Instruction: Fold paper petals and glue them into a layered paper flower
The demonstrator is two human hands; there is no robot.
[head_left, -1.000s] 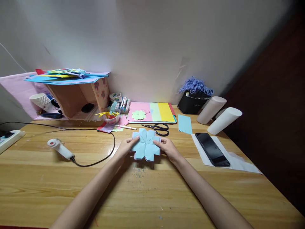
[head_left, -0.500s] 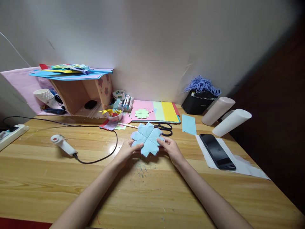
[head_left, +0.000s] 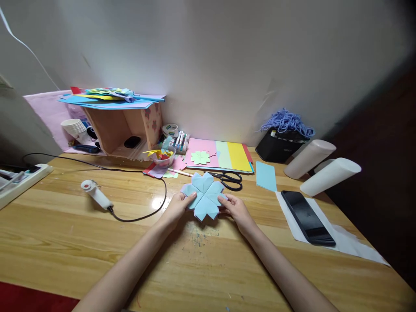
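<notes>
— Left hand (head_left: 178,207): how is it set?
— Half-curled, thumb on top of the blue paper flower (head_left: 204,195) at its left edge. My right hand (head_left: 236,209) pinches the right edge likewise. The flower is low over the bench (head_left: 65,242), just in front of the scissors (head_left: 229,180).
— Anything unclear?
— The fingers under the paper are hidden. Whether the flower touches the bench, I cannot tell.

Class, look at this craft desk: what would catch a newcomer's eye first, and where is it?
A light-blue folded paper flower is held at centre by the left hand and right hand. Behind it lie black scissors and coloured paper sheets. A black phone lies at right.
</notes>
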